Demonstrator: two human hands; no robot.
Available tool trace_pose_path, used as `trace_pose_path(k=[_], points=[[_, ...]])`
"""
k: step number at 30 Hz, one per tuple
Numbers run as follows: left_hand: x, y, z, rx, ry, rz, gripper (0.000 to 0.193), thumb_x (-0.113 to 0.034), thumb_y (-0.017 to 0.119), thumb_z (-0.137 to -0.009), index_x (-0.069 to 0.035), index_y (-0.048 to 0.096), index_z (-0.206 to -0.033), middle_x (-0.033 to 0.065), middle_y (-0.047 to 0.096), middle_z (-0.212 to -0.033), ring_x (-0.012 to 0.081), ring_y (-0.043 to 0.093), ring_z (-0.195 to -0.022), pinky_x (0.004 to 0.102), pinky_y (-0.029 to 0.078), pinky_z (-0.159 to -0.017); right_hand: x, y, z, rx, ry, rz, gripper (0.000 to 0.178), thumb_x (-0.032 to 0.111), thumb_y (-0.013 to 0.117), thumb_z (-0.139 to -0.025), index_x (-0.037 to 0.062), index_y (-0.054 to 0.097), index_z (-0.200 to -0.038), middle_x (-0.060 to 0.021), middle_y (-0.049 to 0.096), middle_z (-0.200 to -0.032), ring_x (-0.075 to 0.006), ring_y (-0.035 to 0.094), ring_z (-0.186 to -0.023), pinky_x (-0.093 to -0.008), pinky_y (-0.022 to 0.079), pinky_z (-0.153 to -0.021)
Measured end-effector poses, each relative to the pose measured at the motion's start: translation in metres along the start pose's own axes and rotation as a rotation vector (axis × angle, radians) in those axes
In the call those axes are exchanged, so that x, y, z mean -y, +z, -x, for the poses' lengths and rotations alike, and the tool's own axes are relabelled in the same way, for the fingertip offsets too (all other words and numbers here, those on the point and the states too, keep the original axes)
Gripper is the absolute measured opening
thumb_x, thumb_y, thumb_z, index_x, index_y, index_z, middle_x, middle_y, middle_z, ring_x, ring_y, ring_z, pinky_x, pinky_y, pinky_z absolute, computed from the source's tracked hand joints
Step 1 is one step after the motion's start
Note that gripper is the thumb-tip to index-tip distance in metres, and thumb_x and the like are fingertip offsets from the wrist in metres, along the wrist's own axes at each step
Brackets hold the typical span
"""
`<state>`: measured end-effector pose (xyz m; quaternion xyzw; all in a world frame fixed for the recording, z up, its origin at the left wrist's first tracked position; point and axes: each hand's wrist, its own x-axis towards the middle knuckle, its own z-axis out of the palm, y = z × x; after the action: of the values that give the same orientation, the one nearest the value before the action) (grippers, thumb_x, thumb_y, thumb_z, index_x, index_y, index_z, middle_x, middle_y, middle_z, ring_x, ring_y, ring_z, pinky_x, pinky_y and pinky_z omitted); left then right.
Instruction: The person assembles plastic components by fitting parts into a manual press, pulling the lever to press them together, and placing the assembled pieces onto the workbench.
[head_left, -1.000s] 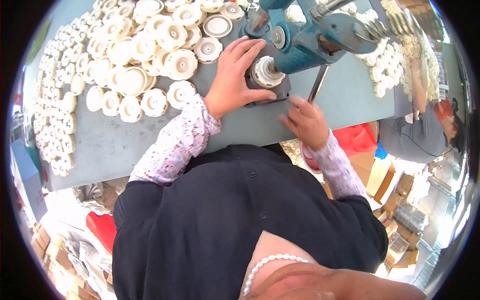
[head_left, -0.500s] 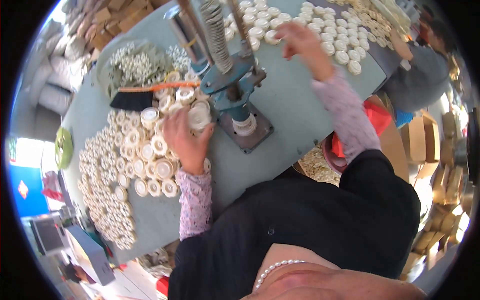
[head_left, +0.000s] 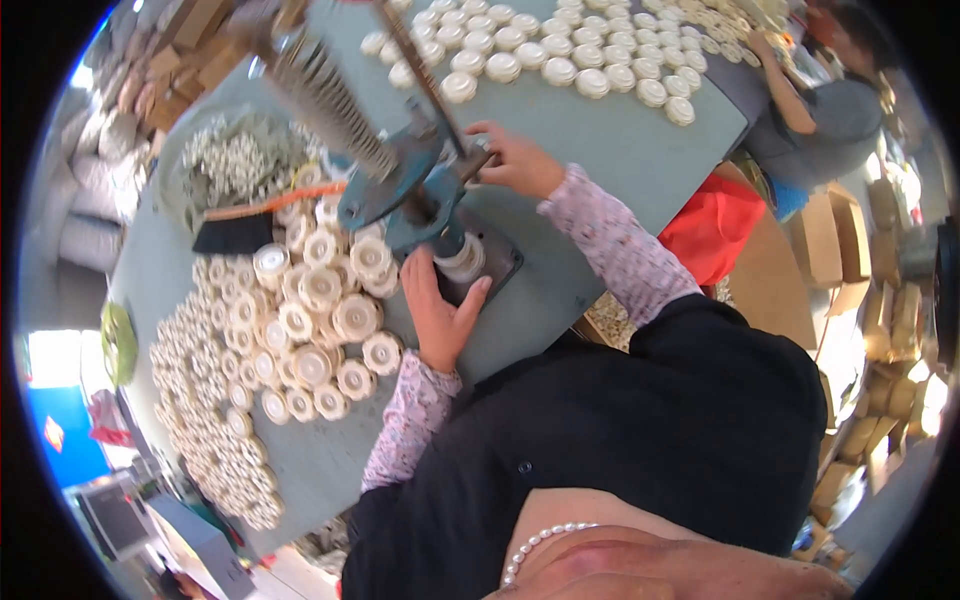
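Observation:
A blue hand press with a coiled spring (head_left: 425,190) stands on a dark square base plate. Under its head sits a white round plastic part (head_left: 462,262). My left hand (head_left: 440,318) is at this part, fingers along its left side and thumb near its front. On the press's right side, my right hand (head_left: 525,165) closes around a dark metal joint (head_left: 480,160), its index finger reaching past it; some of its fingers are hidden. Left of my left hand lies a heap of cream-white scalloped round parts (head_left: 320,285).
An orange-handled black brush (head_left: 235,233) lies behind the heap, near a bag of small white pieces (head_left: 235,155). Small cream rings (head_left: 215,420) spread at the left. Rows of white round caps (head_left: 590,80) stand at the far side. A co-worker (head_left: 830,120) sits at the right.
My left hand has moved right, from the heap to the part under the press. My right hand has come left and nearer, from the white caps to the press's joint. The whole view has shifted.

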<state>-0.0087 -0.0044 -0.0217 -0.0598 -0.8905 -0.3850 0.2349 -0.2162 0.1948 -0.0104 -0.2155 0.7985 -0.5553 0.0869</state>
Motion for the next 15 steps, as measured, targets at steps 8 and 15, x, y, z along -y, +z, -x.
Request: trace_pose_path(k=[8,15], points=[[0.003,-0.013,-0.005,-0.012,0.040,0.281,0.109,-0.052,0.095,-0.065,0.004,0.050,-0.147,0.0227,0.057,-0.143,0.0418,0.051,-0.134,0.0493,0.040,-0.114,0.060,0.008,0.114,0.081,-0.723,0.337,0.042,-0.003,0.080,-0.080,0.0142,0.078,-0.118,-0.0082,0.066,-0.119,-0.0246,0.069,-0.095,-0.0348,0.059,-0.081],[0.006,-0.002,-0.017,-0.098,0.028,0.258,0.086,-0.043,0.096,-0.065,-0.001,0.065,-0.134,0.0159,0.065,-0.135,0.0387,0.056,-0.130,0.0481,0.043,-0.112,0.053,0.037,0.113,0.021,-0.761,0.319,0.047,-0.007,0.075,-0.081,0.0111,0.074,-0.124,-0.0115,0.066,-0.120,-0.0281,0.071,-0.101,-0.0349,0.060,-0.083]])
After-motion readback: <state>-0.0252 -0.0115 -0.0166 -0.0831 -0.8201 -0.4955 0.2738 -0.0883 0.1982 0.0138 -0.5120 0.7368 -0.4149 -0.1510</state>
